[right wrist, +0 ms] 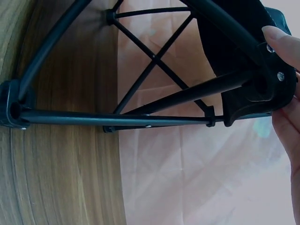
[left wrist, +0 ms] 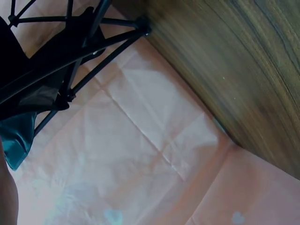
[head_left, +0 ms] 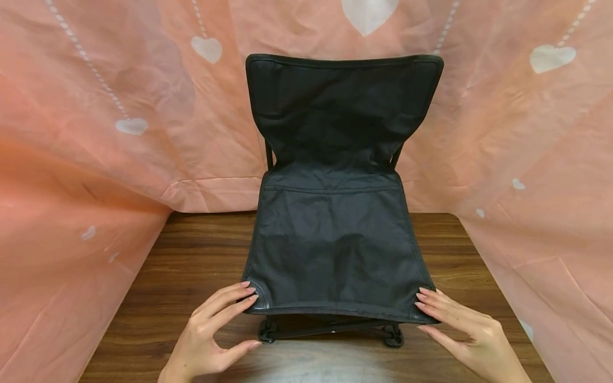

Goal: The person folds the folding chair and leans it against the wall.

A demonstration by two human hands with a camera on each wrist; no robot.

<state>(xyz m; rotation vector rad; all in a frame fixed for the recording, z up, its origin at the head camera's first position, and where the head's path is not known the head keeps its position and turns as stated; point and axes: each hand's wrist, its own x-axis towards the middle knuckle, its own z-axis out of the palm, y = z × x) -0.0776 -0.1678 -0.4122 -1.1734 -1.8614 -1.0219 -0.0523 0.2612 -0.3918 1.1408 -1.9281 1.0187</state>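
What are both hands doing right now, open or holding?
Left hand: open, resting on the black chair.
Right hand: closed, holding the chair's other front seat corner.

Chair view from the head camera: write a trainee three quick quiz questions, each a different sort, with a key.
1. Multiple choice: where do the left hand and right hand touch the chair?
A) the backrest
B) the seat's front corners
C) the feet
2. True or false: the backrest is folded flat onto the seat.
3. Short answer: what shape are the larger white prints on the curtain?

Key:
1. B: each hand has its fingers on one front corner of the seat.
2. False: the backrest stands up behind the seat.
3. Hearts, some hanging from dotted lines.
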